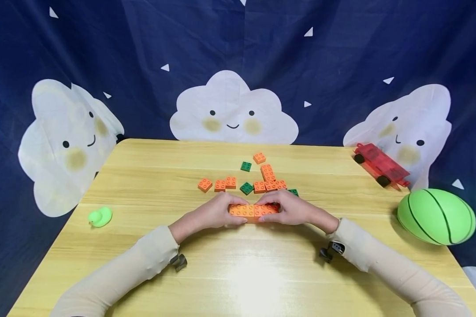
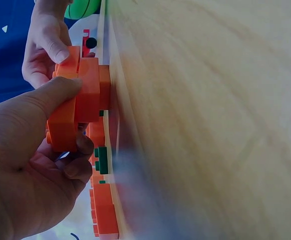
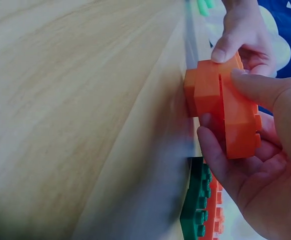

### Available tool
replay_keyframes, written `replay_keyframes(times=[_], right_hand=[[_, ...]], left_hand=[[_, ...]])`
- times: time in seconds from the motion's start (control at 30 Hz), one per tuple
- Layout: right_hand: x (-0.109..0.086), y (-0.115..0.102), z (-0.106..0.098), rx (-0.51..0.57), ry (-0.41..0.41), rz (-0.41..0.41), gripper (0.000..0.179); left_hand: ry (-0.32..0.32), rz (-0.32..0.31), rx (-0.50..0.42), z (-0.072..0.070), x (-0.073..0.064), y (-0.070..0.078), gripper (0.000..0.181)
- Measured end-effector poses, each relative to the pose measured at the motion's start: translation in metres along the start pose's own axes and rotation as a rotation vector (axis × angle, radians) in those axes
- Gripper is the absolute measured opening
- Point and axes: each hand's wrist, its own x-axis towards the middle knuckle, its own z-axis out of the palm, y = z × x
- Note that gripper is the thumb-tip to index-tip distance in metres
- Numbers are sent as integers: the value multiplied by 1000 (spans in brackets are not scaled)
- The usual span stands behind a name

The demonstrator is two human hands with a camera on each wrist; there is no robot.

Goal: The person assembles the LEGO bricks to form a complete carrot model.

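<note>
My left hand (image 1: 216, 211) pinches one end of an orange toy brick (image 1: 241, 210), thumb on the near side and fingers behind. From the other end, my right hand (image 1: 291, 209) pinches a second orange brick (image 1: 260, 212) the same way. The two bricks lie end to end, studs up, as the top layer of a small stack. In the left wrist view another orange brick (image 2: 89, 95) sits beneath them across their joint, with a thin gap showing. A smaller orange brick (image 2: 104, 87) forms the bottom, close over the table.
Behind the hands lie several loose orange bricks (image 1: 267, 172) and green bricks (image 1: 246, 188). A green toy duck (image 1: 100, 217) stands at the left. On the right are a red toy car (image 1: 381, 165) and a green ball (image 1: 436, 216) near the edge of the wooden table (image 1: 174, 286).
</note>
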Motion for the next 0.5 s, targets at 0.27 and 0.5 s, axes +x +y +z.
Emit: replay_keyframes(times=[0.27, 0.5], right_hand=[[0, -1, 3, 3, 6, 22, 27], [-3, -4, 7, 11, 40, 24, 26]], left_hand=[[-4, 3, 1, 0, -1, -2, 33], [0, -4, -17, 2, -1, -1, 33]])
